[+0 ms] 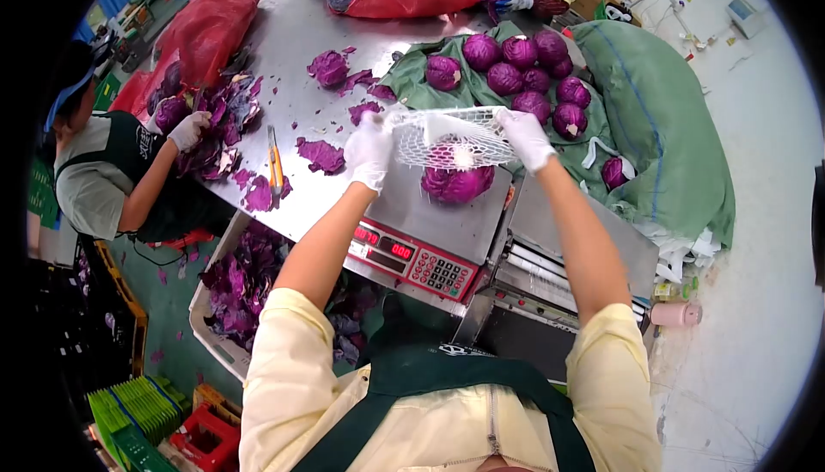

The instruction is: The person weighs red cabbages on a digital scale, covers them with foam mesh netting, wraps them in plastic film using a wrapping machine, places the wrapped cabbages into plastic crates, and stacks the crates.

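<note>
Between both gloved hands a white foam net (447,132) is stretched wide above the scale. My left hand (368,150) grips its left end, and my right hand (524,138) grips the other end. Just under the net a red cabbage (458,184) sits on the steel pan of the digital scale (416,257); its upper part shows through the mesh. Whether the net touches the cabbage I cannot tell. A wrapping machine (537,270) stands to the right of the scale, below my right forearm.
Several red cabbages (505,81) lie on green cloth beside a full green sack (657,119). A yellow knife (274,167) and loose leaves (320,156) lie on the steel table (288,68). A co-worker (107,154) handles cabbage at left. A leaf-filled crate (219,334) stands below.
</note>
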Motion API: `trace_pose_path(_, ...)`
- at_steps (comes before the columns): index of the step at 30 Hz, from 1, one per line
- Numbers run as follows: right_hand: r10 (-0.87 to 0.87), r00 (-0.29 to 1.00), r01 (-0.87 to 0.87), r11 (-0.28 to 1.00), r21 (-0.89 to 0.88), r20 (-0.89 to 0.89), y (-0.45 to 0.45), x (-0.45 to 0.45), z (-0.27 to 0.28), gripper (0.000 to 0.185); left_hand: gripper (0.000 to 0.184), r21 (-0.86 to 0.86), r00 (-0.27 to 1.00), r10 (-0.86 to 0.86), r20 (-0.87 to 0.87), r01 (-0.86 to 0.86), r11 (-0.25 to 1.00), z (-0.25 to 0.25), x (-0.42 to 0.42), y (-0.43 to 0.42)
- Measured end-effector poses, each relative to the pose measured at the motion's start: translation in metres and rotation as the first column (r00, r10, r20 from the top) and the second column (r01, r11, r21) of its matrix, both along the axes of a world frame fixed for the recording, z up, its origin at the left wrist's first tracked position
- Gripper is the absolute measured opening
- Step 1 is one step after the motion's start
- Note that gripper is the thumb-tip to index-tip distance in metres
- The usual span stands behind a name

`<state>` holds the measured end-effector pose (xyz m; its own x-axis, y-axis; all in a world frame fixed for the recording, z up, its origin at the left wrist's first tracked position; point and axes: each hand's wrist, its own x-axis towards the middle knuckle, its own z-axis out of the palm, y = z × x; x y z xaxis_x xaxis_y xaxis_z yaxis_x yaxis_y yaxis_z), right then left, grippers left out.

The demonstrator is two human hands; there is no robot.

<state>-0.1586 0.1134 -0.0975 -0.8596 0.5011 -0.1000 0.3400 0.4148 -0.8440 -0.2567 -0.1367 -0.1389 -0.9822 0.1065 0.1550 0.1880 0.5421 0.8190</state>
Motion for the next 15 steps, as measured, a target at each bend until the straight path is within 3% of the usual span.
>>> trace_pose_path(1,0.141,0.953,-0.288,0.701,0.652,0.269,0.008,-0.014,-0.012,0.037,0.027,-0.268,0.991,-0.133,-0.032,0.12,0.956,-0.03,-0.007,0.007)
trace_pose_path(2,-0.003,0.895,-0.302,0.733,0.61,0.446,0.022,-0.029,-0.054,0.038,0.022,-0.519,0.965,-0.261,-0.027,0.21,0.828,-0.047,-0.012,0.011)
trace_pose_path(3,-0.002,0.882,-0.239,0.861,0.449,0.472,0.027,-0.031,-0.093,0.04,0.017,-0.505,0.935,-0.354,-0.032,0.291,0.813,-0.051,-0.002,0.011)
trace_pose_path(4,0.11,0.888,-0.274,0.905,0.324,0.446,0.013,-0.021,-0.082,0.038,0.013,-0.494,0.895,-0.444,-0.036,0.37,0.787,-0.055,0.015,0.013)
trace_pose_path(5,0.213,0.887,-0.31,0.932,0.186,0.41,-0.002,-0.01,-0.071,0.037,0.011,-0.398,0.903,-0.407,-0.137,0.326,0.858,-0.068,0.025,0.017)
trace_pose_path(6,0.21,0.925,-0.237,0.97,0.05,0.318,0.002,-0.008,-0.096,0.036,0.009,-0.291,0.906,-0.358,-0.225,0.288,0.912,-0.081,0.035,0.018)
trace_pose_path(7,0.108,0.972,-0.112,0.994,0.008,0.209,-0.011,0.001,-0.089,0.035,0.007,-0.195,0.927,-0.304,-0.218,0.264,0.945,-0.069,0.045,0.013)
trace_pose_path(8,-0.005,0.995,0.01,0.999,-0.048,0.102,-0.034,0.015,-0.07,0.034,0.017,-0.066,0.95,-0.278,-0.141,0.271,0.96,-0.065,0.053,0.008)
trace_pose_path(9,-0.065,0.996,0.061,0.996,-0.066,-0.056,-0.065,0.03,-0.038,0.033,0.026,0.405,0.965,-0.261,-0.027,0.249,0.88,-0.077,0.06,0.014)
trace_pose_path(10,-0.091,0.993,0.085,0.993,-0.084,-0.07,-0.082,0.043,-0.018,0.031,0.035,0.778,0.952,-0.292,0.091,0.115,0.618,-0.091,0.07,0.015)
trace_pose_path(11,-0.05,0.988,0.032,0.992,-0.121,-0.148,-0.094,0.057,-0.006,0.031,0.042,0.883,0.726,-0.545,0.42,-0.189,0.43,-0.062,0.086,-0.002)
trace_pose_path(12,-0.01,0.974,-0.025,0.988,-0.153,-0.228,-0.105,0.07,0.004,0.031,0.049,0.786,0.34,-0.775,0.533,-0.537,0.305,-0.011,0.102,-0.023)
trace_pose_path(13,0.018,0.984,-0.047,0.987,-0.156,-0.179,-0.112,0.085,0.013,0.029,0.051,0.752,0.246,-0.795,0.555,-0.557,0.353,0.019,0.115,-0.038)
trace_pose_path(14,0.046,0.99,-0.067,0.985,-0.159,-0.135,-0.121,0.099,0.025,0.027,0.048,0.856,0.215,-0.916,0.338,-0.474,0.205,0.002,0.12,-0.048)
trace_pose_path(15,-0.045,0.996,0.014,0.938,-0.346,-0.082,-0.135,0.113,0.049,0.024,0.046,0.92,0.16,-0.982,0.104,-0.391,0.034,-0.015,0.125,-0.058)
